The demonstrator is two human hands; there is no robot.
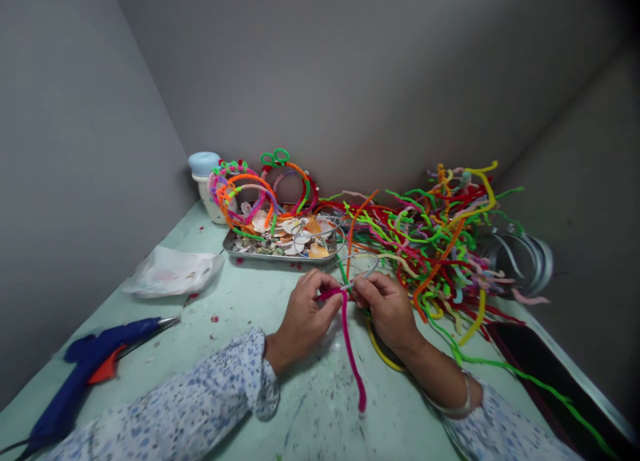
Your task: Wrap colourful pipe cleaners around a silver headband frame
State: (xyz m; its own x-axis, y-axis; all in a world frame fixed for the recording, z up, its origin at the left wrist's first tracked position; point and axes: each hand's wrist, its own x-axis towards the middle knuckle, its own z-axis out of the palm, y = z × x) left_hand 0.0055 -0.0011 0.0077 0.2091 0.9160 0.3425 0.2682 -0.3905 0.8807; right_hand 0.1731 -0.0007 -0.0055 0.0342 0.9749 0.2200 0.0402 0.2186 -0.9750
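My left hand [306,314] pinches a magenta pipe cleaner [353,357], whose long end hangs down toward the table's front. Close beside it, my right hand [389,312] grips a thin silver-grey headband [373,266] between thumb and fingers. Where the two hands nearly meet, the pipe cleaner lies across the headband's end; whether it is wrapped around the band is hard to see. The headband's curve points away from me. Under my right forearm lies a dark round object with a yellow rim [383,354], partly hidden.
Behind my hands stands a metal tray [280,257] of shells, with finished fuzzy headbands [273,181] over it. Pipe cleaners [425,227] pile at the right, near bare headbands [540,267] and a dark phone-like slab [540,381]. A glue gun [85,364], plastic bag [173,272] and blue-lidded cup [205,164] are left.
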